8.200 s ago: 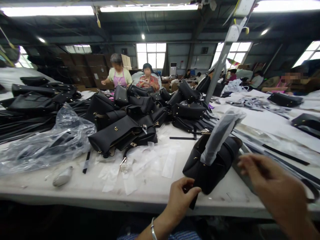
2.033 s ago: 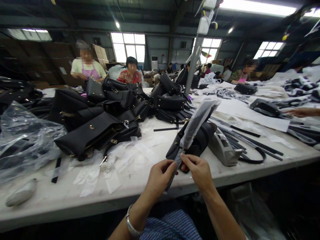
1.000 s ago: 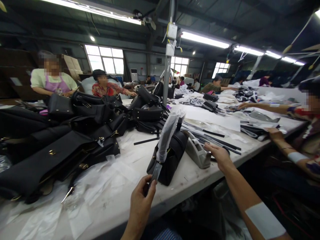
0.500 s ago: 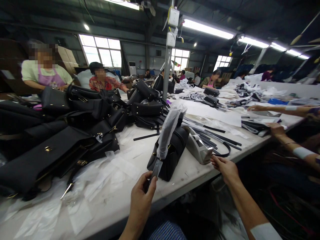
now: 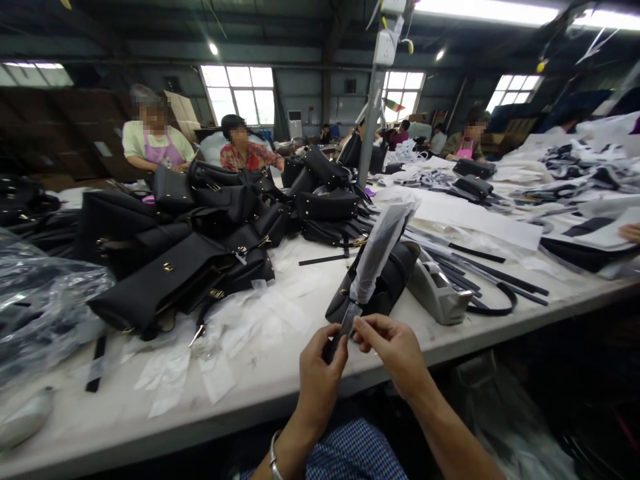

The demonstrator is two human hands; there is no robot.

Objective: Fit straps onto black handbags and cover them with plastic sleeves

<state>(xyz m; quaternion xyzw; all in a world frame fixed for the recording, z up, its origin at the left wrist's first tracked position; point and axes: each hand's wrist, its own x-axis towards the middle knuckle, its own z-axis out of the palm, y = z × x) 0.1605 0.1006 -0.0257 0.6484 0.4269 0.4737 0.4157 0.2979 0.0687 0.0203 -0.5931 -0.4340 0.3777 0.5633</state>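
Observation:
A black bag [image 5: 400,280] stands near the table's front edge, its handle wrapped in white film [image 5: 377,250]. Below the wrapping, my left hand [image 5: 323,363] pinches the dark strap end [image 5: 345,328] between thumb and fingers. My right hand [image 5: 387,343] is closed at the same strap end, its fingertips pressed together; what they hold is too small to make out. Just right of the bag sits a grey tape dispenser [image 5: 440,293].
Many black bags [image 5: 165,273] are piled at the left on the white table [image 5: 280,373]. Clear plastic [image 5: 45,300] lies far left. Black straps [image 5: 500,273] lie right of the dispenser. A metal post [image 5: 369,133] rises behind. Several people work across the table; another person's hand [image 5: 630,232] shows at right.
My right hand has moved left from the tape dispenser to the strap end beside my left hand. The view has turned left, and the neighbour's arms have mostly left the picture.

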